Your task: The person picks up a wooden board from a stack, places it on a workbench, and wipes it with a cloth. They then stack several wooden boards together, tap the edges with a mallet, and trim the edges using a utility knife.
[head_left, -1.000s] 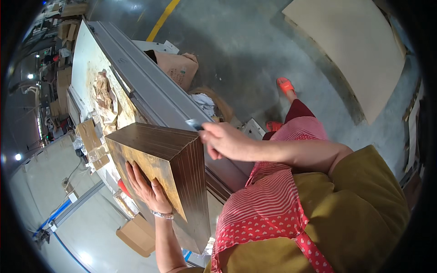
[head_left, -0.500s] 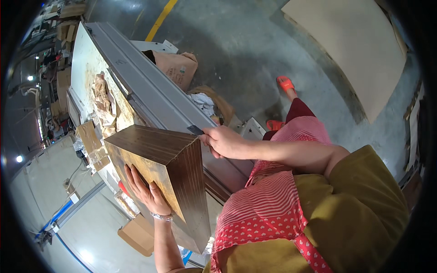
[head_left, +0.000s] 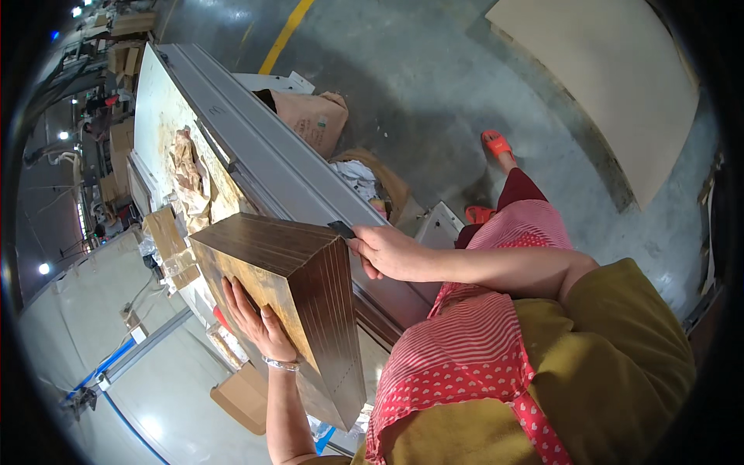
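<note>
A thick, dark brown wooden block (head_left: 325,318) stands before me on the bench. Thin parallel lines run along its side, like the edges of stacked boards. My left hand (head_left: 260,327) lies flat on its lighter, yellowish-brown face, fingers stretched out. At the block's right upper corner, my right hand (head_left: 393,253) grips a small flat dark tool, perhaps a scraper (head_left: 340,229). The tool's free end points left, close to the top edge of the corner; whether it touches the wood I cannot tell.
Crumpled brown paper (head_left: 188,174) lies on the stained white bench top (head_left: 155,105) beyond the block. Along the bench runs a grey metal rail (head_left: 256,124). On the floor behind it stand a brown paper sack (head_left: 314,120) and an open bag of scraps (head_left: 387,182). A large beige board (head_left: 608,85) lies at upper right.
The whole scene has shifted slightly right and down in view. My right hand with the tool stays at the block's corner, and my left hand keeps its place on the face.
</note>
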The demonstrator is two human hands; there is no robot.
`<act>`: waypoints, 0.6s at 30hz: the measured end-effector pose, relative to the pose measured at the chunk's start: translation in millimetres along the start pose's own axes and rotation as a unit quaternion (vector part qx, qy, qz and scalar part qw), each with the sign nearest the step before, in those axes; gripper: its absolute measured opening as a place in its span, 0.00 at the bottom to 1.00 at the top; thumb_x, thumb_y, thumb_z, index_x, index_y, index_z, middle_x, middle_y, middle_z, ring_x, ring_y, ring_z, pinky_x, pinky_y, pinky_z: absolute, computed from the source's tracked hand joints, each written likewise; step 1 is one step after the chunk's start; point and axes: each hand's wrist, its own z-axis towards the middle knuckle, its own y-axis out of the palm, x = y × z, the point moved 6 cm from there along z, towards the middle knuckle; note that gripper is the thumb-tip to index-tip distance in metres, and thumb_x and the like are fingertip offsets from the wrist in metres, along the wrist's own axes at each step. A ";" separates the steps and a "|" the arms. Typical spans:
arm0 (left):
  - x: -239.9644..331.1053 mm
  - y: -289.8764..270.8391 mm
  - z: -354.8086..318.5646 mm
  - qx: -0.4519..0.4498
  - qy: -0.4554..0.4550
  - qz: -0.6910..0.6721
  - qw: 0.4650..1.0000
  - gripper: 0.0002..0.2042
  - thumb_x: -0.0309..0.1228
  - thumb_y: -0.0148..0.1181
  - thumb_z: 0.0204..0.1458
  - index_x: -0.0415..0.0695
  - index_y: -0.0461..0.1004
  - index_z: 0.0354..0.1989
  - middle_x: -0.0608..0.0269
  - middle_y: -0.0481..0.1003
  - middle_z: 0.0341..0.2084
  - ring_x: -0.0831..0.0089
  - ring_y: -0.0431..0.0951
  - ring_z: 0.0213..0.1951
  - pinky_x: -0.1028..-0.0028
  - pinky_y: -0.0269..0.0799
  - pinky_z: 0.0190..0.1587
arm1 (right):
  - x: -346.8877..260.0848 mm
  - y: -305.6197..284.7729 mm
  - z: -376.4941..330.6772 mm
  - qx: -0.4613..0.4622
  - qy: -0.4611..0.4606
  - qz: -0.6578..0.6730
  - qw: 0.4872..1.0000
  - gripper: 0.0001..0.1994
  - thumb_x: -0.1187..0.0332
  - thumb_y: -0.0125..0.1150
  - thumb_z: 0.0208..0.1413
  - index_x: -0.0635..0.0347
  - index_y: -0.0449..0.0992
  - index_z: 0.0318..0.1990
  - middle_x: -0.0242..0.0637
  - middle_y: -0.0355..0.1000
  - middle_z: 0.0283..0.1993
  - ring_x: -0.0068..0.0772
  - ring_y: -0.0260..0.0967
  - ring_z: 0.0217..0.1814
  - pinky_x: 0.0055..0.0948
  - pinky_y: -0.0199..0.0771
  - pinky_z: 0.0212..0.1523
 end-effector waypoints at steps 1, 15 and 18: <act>-1.2 2.3 0.5 -0.001 -0.001 -0.002 1.000 0.31 0.52 0.31 0.59 0.42 0.55 0.64 0.54 0.52 0.64 0.57 0.49 0.66 0.60 0.39 0.64 | 7.5 -0.9 1.8 0.002 0.027 0.018 0.999 0.12 0.67 0.36 0.63 0.64 0.64 0.32 0.35 0.68 0.17 0.28 0.66 0.18 0.29 0.66 0.22; 2.3 -3.4 -1.9 -0.006 0.010 0.004 1.000 0.31 0.53 0.30 0.59 0.43 0.55 0.64 0.54 0.52 0.65 0.57 0.49 0.66 0.56 0.34 0.65 | 82.0 -21.1 7.3 -0.004 0.195 -0.018 0.981 0.14 0.68 0.38 0.60 0.68 0.68 0.30 0.40 0.69 0.14 0.31 0.67 0.14 0.33 0.67 0.18; 1.2 -0.6 -0.2 -0.008 0.002 0.007 1.000 0.31 0.53 0.30 0.59 0.43 0.55 0.64 0.55 0.52 0.65 0.57 0.49 0.66 0.55 0.33 0.65 | 52.0 -16.9 4.4 0.053 0.089 -0.027 0.994 0.14 0.67 0.38 0.62 0.67 0.66 0.29 0.38 0.68 0.14 0.29 0.65 0.13 0.31 0.65 0.17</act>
